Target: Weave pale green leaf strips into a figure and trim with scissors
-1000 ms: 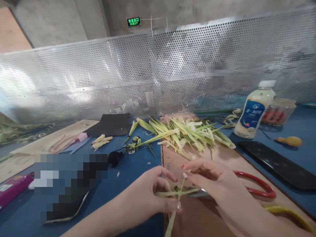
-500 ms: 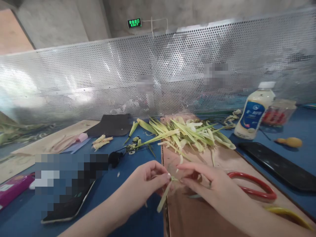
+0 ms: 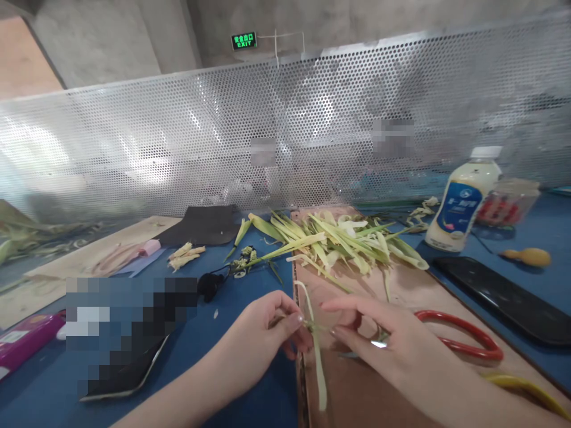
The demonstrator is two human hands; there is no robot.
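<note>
My left hand [image 3: 272,333] pinches a narrow pale green strip of corn husk [image 3: 319,371] between thumb and forefinger. One end of the strip curls up above the fingers and the longer end hangs down over the board. Thumb and forefinger of my right hand [image 3: 388,336] are close together on a thin strand that runs across from the left fingertips. A ring is on a finger of this hand. Beyond both hands, a loose pile of green and cream corn husks [image 3: 352,238] lies on the wooden board [image 3: 343,392].
Right of my right hand are a red loop handle [image 3: 468,351] and a yellow one [image 3: 526,386]. Further right are a dark phone-like slab [image 3: 504,300] and a drink bottle [image 3: 464,202]. A perforated metal screen [image 3: 214,137] closes off the back. Left lies a purple box [image 3: 31,342].
The husk strip has swung round: its lower end hangs straighter and further right, and its upper end has shifted left. My right fingertips have drawn slightly right, with the strand stretched between the hands.
</note>
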